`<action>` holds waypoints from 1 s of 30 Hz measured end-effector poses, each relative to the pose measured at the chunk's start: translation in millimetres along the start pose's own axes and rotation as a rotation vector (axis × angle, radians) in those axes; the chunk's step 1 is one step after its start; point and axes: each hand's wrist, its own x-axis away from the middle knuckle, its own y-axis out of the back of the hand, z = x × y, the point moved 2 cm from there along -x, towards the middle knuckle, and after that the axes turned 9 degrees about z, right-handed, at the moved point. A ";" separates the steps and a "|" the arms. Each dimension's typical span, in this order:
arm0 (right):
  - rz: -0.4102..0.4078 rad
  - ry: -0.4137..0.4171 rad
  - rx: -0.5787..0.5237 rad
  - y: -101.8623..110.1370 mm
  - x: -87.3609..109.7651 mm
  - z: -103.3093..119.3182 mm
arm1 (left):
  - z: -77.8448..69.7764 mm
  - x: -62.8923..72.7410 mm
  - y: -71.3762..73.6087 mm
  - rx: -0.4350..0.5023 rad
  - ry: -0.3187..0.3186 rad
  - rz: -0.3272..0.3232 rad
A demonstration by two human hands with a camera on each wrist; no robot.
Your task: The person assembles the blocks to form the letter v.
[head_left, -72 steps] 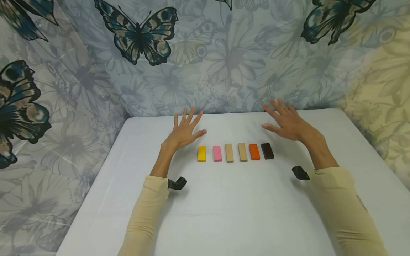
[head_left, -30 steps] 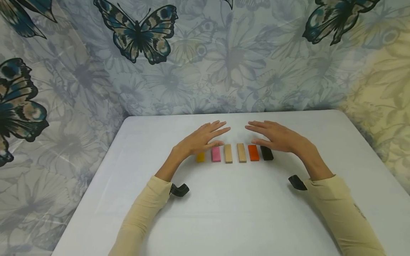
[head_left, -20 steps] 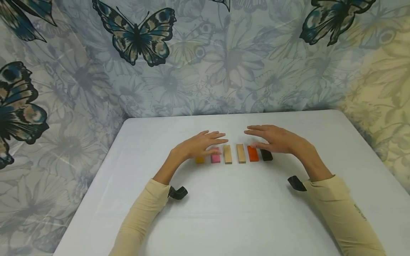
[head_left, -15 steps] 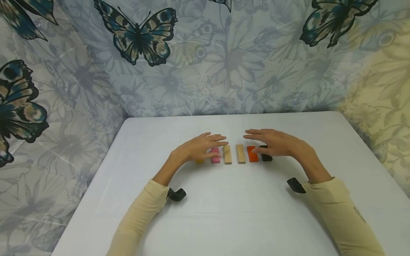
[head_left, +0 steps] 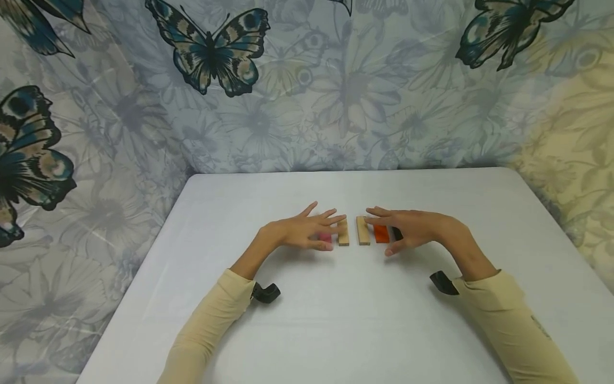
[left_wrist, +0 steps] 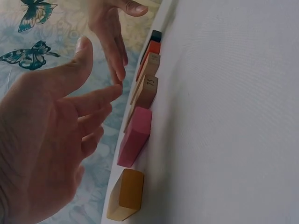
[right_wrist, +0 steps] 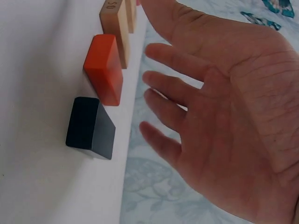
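Observation:
My left hand (head_left: pixel 303 231) hovers above the left end of a row of small blocks, fingers spread and holding nothing. Under it lie a pink block (head_left: pixel 326 237), partly covered, and a yellow block (left_wrist: pixel 131 190) that the hand hides in the head view. Two plain wooden blocks (head_left: pixel 363 231) with dark printed marks on their ends occupy the middle. Over the right end hangs my right hand (head_left: pixel 416 227), also empty, its fingers extended and thumb toward me. It overlaps the orange block (head_left: pixel 381 234) and most of the black block (right_wrist: pixel 91 126).
A white-covered table (head_left: pixel 345 320) bears the row of blocks. Its far edge meets a backdrop (head_left: pixel 350 106) printed with butterflies and flowers. Black wrist mounts (head_left: pixel 444 283) stick out from the cuffs of both beige sleeves (head_left: pixel 208 320).
Both hands have come inward and back toward me, from spread beyond the row to above the blocks. My right thumb has dropped to the near side. The blocks have stayed in place.

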 end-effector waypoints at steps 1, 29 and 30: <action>0.002 0.002 0.010 0.1 -0.4 0.7 | -0.7 -0.5 0.0 -0.007 0.000 0.003; 0.014 0.120 0.081 -6.9 -12.4 12.8 | -12.3 -10.4 -4.9 -0.077 0.049 0.021; 0.010 0.125 0.089 -6.9 -12.7 13.4 | -12.4 -10.7 -5.4 -0.076 0.050 0.022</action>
